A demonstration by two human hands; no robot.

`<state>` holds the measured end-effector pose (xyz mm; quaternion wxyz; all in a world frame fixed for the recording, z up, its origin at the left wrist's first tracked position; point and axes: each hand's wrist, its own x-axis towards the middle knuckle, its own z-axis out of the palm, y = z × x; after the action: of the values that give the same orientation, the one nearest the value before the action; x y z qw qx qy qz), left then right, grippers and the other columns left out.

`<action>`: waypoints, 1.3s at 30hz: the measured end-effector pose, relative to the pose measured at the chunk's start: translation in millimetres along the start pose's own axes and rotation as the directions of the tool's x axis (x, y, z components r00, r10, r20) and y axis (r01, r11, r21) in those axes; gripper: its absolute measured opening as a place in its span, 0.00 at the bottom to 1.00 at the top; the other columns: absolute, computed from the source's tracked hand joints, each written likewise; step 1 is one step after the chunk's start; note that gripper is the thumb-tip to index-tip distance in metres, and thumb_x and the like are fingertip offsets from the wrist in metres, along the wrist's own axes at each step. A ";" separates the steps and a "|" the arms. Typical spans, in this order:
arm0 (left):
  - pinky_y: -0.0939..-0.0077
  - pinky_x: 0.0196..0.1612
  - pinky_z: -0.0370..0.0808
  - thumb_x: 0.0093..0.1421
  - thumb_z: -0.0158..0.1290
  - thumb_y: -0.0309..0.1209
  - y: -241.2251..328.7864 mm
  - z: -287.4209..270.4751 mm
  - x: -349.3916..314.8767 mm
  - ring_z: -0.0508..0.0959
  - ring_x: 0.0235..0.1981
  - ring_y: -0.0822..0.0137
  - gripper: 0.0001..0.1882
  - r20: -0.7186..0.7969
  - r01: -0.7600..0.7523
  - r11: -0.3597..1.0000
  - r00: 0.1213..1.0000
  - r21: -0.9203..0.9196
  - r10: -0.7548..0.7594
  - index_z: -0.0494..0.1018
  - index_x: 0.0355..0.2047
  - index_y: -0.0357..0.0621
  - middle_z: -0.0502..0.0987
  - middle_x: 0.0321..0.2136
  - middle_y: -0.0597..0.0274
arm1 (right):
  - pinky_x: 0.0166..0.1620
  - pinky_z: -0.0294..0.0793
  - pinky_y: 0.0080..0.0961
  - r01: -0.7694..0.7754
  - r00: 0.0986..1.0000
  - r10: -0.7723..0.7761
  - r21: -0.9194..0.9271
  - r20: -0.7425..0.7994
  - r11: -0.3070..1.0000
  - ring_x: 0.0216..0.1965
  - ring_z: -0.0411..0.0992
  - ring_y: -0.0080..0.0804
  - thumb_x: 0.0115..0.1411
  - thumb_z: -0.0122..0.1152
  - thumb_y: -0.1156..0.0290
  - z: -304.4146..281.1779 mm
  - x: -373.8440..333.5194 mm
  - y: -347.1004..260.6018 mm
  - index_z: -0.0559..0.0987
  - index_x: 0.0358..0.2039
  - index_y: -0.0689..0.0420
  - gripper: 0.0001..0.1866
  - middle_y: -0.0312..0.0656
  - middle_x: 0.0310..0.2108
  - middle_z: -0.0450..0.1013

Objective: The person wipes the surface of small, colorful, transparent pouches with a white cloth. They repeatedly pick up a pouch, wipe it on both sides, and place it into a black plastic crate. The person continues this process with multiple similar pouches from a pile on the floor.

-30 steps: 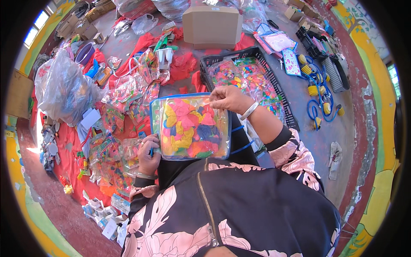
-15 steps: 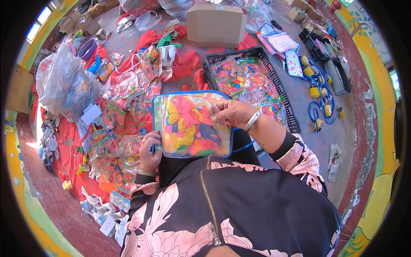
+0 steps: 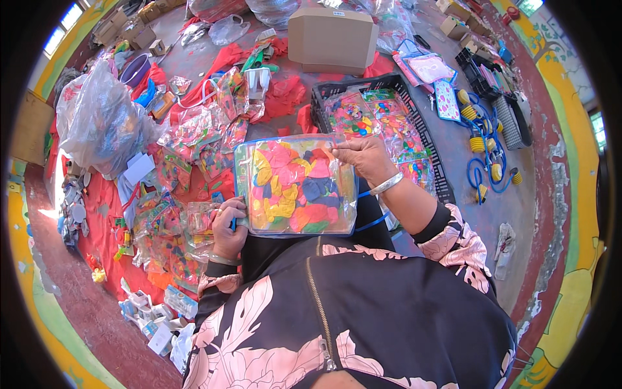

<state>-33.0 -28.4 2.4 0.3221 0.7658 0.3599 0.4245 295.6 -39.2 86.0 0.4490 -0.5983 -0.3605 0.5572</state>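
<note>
A flat clear pouch with a blue edge (image 3: 299,218) rests over my lap. Yellow, pink, red, green and dark blue pieces that look like uninflated balloons (image 3: 283,183) show through its front. My left hand (image 3: 230,228) is closed on the pouch's lower left side, and something small and blue shows at its fingers. At the upper right corner, my right hand (image 3: 367,159) pinches the pouch's edge between thumb and fingers. A bracelet circles the right wrist.
Beyond the pouch stands a black crate (image 3: 416,118) of similar colourful packets. Many more packets (image 3: 170,228) lie on red cloth at left, beside a big clear plastic bag (image 3: 103,129). A cardboard box (image 3: 332,40) stands at the back. Blue tubing with yellow coils (image 3: 487,139) lies at right.
My right hand has moved up and to the right along the pouch. The contents look more spread out, with the upper right corner drawn outward. My left hand keeps its place.
</note>
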 end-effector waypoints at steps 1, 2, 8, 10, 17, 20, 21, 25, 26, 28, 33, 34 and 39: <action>0.65 0.47 0.70 0.40 0.47 0.14 -0.3 -0.3 -0.1 0.75 0.42 0.51 0.09 0.001 -0.001 1.000 1.000 -0.001 0.001 0.67 0.24 0.36 0.73 0.30 0.53 | 0.28 0.72 0.16 -0.042 0.999 0.042 -0.014 0.000 0.999 0.30 0.75 0.20 0.55 0.62 0.72 -3.3 -0.4 1.2 0.79 0.37 0.63 0.10 0.41 0.32 0.78; 0.65 0.47 0.70 0.40 0.47 0.14 -0.5 -0.3 0.1 0.75 0.42 0.51 0.09 0.004 -0.001 1.000 1.000 -0.007 0.001 0.67 0.24 0.36 0.73 0.31 0.53 | 0.28 0.73 0.18 -0.104 0.994 0.102 0.044 0.043 0.994 0.30 0.75 0.22 0.56 0.60 0.71 -8.1 -0.5 2.9 0.78 0.38 0.62 0.10 0.41 0.31 0.78; 0.64 0.48 0.70 0.42 0.47 0.14 6.2 -1.3 4.8 0.74 0.43 0.51 0.11 0.036 0.015 0.998 0.999 0.061 -0.017 0.70 0.29 0.35 0.74 0.34 0.50 | 0.30 0.77 0.24 -0.258 0.964 0.238 0.220 0.114 0.941 0.29 0.76 0.27 0.63 0.50 0.62 -13.4 -10.4 -13.1 0.75 0.40 0.56 0.12 0.40 0.30 0.76; 0.64 0.49 0.69 0.44 0.48 0.15 17.7 -0.5 9.3 0.74 0.44 0.50 0.14 0.022 0.044 0.992 0.999 0.117 -0.047 0.71 0.34 0.34 0.74 0.36 0.49 | 0.30 0.78 0.25 -0.213 0.975 0.195 0.182 0.111 0.960 0.29 0.76 0.26 0.63 0.49 0.60 -19.0 -21.9 -48.0 0.75 0.40 0.55 0.13 0.38 0.30 0.76; 0.59 0.52 0.67 0.47 0.54 0.21 39.3 11.8 21.0 0.71 0.48 0.45 0.18 0.131 -0.091 0.956 0.990 0.281 0.056 0.71 0.41 0.35 0.71 0.43 0.46 | 0.33 0.79 0.23 0.133 0.990 -0.137 -0.329 0.012 0.935 0.30 0.77 0.26 0.63 0.50 0.56 -113.3 -2.2 -153.6 0.74 0.42 0.55 0.17 0.42 0.30 0.77; 0.59 0.54 0.65 0.47 0.56 0.23 39.9 17.0 22.2 0.69 0.51 0.45 0.20 0.191 -0.092 0.952 0.981 0.293 0.036 0.71 0.43 0.37 0.69 0.47 0.45 | 0.31 0.78 0.22 0.021 0.992 -0.074 -0.443 -0.103 0.896 0.29 0.76 0.24 0.63 0.50 0.57 -156.6 24.8 -154.2 0.75 0.42 0.54 0.15 0.40 0.28 0.77; 0.59 0.54 0.65 0.46 0.56 0.23 39.9 19.6 21.5 0.68 0.51 0.45 0.20 0.199 -0.077 0.950 0.980 0.301 0.016 0.71 0.43 0.37 0.69 0.47 0.45 | 0.30 0.78 0.22 -0.048 0.992 -0.010 -0.451 -0.124 0.891 0.29 0.76 0.25 0.63 0.50 0.57 -171.8 39.4 -147.6 0.75 0.42 0.54 0.15 0.40 0.28 0.76; 0.59 0.55 0.64 0.46 0.57 0.23 34.7 20.3 22.9 0.67 0.53 0.47 0.21 0.207 -0.013 0.960 0.977 0.278 -0.047 0.72 0.43 0.38 0.68 0.48 0.45 | 0.29 0.76 0.23 -0.249 0.962 0.144 -0.523 -0.234 0.815 0.29 0.76 0.27 0.62 0.50 0.57 -237.1 109.4 -98.6 0.74 0.43 0.52 0.15 0.40 0.27 0.75; 0.59 0.55 0.64 0.45 0.57 0.23 34.7 19.4 24.1 0.66 0.53 0.47 0.21 0.205 -0.009 0.960 0.978 0.278 -0.050 0.72 0.43 0.38 0.68 0.48 0.46 | 0.28 0.76 0.24 -0.262 0.953 0.125 -0.543 -0.275 0.798 0.29 0.76 0.27 0.61 0.50 0.59 -241.8 121.8 -93.8 0.75 0.42 0.53 0.14 0.39 0.27 0.75; 0.59 0.56 0.64 0.45 0.56 0.23 35.1 19.5 26.3 0.66 0.53 0.47 0.21 0.210 0.008 0.960 0.975 0.279 -0.069 0.72 0.43 0.37 0.68 0.48 0.46 | 0.25 0.75 0.25 -0.290 0.930 0.084 -0.573 -0.359 0.766 0.28 0.76 0.26 0.59 0.51 0.62 -252.7 141.7 -79.7 0.77 0.38 0.53 0.12 0.38 0.27 0.75; 0.58 0.56 0.64 0.45 0.55 0.22 33.0 20.9 29.2 0.66 0.53 0.47 0.20 0.210 0.023 0.959 0.974 0.284 -0.085 0.72 0.42 0.36 0.68 0.48 0.46 | 0.38 0.71 0.35 -0.093 0.850 -0.394 -0.836 -0.349 0.540 0.33 0.75 0.42 0.59 0.48 0.58 -308.7 202.0 -7.9 0.78 0.38 0.54 0.16 0.48 0.31 0.76; 0.57 0.56 0.63 0.45 0.54 0.22 31.9 20.7 28.8 0.66 0.53 0.47 0.20 0.204 0.016 0.957 0.976 0.291 -0.079 0.71 0.41 0.35 0.67 0.48 0.45 | 0.39 0.71 0.35 -0.003 0.798 -0.530 -0.882 -0.286 0.472 0.34 0.74 0.44 0.59 0.47 0.57 -309.8 207.9 12.2 0.78 0.38 0.54 0.17 0.49 0.32 0.76; 0.56 0.56 0.62 0.45 0.54 0.23 27.2 20.1 24.2 0.66 0.53 0.46 0.19 0.183 0.029 0.957 0.980 0.290 -0.085 0.71 0.41 0.34 0.67 0.48 0.45 | 0.41 0.69 0.41 0.109 0.801 -0.595 -0.994 0.070 0.029 0.36 0.72 0.46 0.58 0.45 0.68 -266.8 196.1 107.4 0.78 0.37 0.50 0.12 0.46 0.30 0.73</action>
<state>1.5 -26.7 25.6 0.2536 0.8311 0.4065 0.2823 575.8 71.1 -88.6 0.1318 -0.7184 -0.6790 -0.0743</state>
